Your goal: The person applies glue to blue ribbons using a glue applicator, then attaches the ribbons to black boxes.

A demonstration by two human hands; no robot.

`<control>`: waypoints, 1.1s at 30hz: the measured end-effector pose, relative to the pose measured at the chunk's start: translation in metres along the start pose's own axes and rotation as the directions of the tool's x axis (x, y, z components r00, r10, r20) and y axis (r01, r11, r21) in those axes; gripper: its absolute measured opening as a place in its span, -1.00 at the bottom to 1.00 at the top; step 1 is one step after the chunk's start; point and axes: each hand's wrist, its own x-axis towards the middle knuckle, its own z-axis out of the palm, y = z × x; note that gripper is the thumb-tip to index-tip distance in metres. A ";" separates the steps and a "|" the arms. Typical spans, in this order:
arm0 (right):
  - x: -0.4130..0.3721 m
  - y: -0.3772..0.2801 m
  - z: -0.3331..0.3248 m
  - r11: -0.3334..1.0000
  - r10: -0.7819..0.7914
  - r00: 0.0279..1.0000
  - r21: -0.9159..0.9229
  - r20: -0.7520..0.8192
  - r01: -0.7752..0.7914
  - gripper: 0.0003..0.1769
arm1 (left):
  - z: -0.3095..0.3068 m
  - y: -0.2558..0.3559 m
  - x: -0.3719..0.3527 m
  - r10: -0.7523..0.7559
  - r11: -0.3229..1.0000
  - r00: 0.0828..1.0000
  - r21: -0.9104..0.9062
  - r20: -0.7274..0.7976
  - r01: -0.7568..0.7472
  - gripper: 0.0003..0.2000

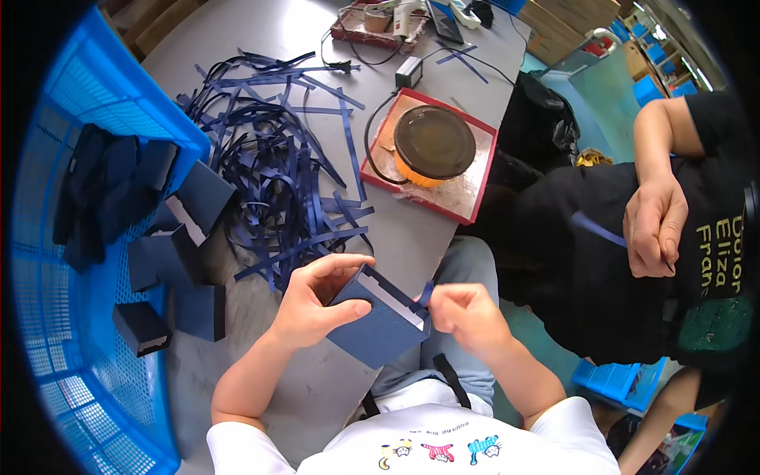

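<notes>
"Where's the dark blue box [380,336]?"

"Between the two hands, tilted. The left hand [313,305] grips it, thumb on one face and fingers round the far edge — white lining shows along the open side."

"And the right hand [473,318]?"

"Fingers bent and pinched on a short blue ribbon [427,294], right at the box's end nearest that hand."

"What's around the left hand?"

"Straight beyond it, a tangled heap of ribbon strips [269,186] on the grey table [297,388]. Off to its left, several more boxes [199,311] cluster near a blue crate [146,83], with dark pieces [103,194] inside the crate."

"Beyond the right hand?"

"A red-edged tray [487,174] — it carries a round pot [434,142], orange below and dark on top, with a cable beside it."

"Anyone else?"

"To the right of the right hand, well apart, a co-worker's hand [655,226] has its fingers closed together, a blue strip [598,228] beside them. Whether it holds that strip, I can't tell."
</notes>
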 end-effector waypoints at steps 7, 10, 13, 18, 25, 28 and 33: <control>0.022 -0.039 -0.021 0.898 -0.311 0.898 0.212 -0.312 0.385 -0.87 | -0.012 -0.004 0.008 -0.114 0.989 0.991 0.091 -0.069 0.120 -0.55; 0.026 -0.053 -0.036 0.849 -0.410 0.843 0.193 -0.348 0.493 -0.89 | -0.018 -0.007 0.011 -0.181 0.974 0.982 0.124 -0.062 0.187 -0.56; 0.035 -0.056 -0.037 0.806 -0.461 0.793 0.185 -0.398 0.562 -0.89 | -0.021 -0.011 0.012 -0.246 0.951 0.967 0.179 -0.061 0.253 -0.57; 0.040 -0.061 -0.036 0.819 -0.384 0.884 0.344 -0.268 0.460 -0.88 | -0.019 -0.012 0.013 -0.262 0.954 0.964 0.142 -0.039 0.265 -0.57; 0.067 -0.067 -0.036 0.908 -0.409 0.812 -0.098 -0.416 0.407 -0.80 | 0.003 -0.019 0.023 -0.203 0.957 0.978 0.219 0.044 0.188 -0.54; 0.081 -0.066 -0.041 0.904 -0.426 0.786 -0.169 -0.448 0.393 -0.79 | 0.011 -0.017 0.033 -0.178 0.944 0.981 0.293 0.079 0.148 -0.53; 0.095 -0.065 -0.044 0.906 -0.423 0.771 -0.211 -0.475 0.367 -0.82 | 0.021 -0.019 0.043 -0.135 0.933 0.979 0.352 0.151 0.074 -0.54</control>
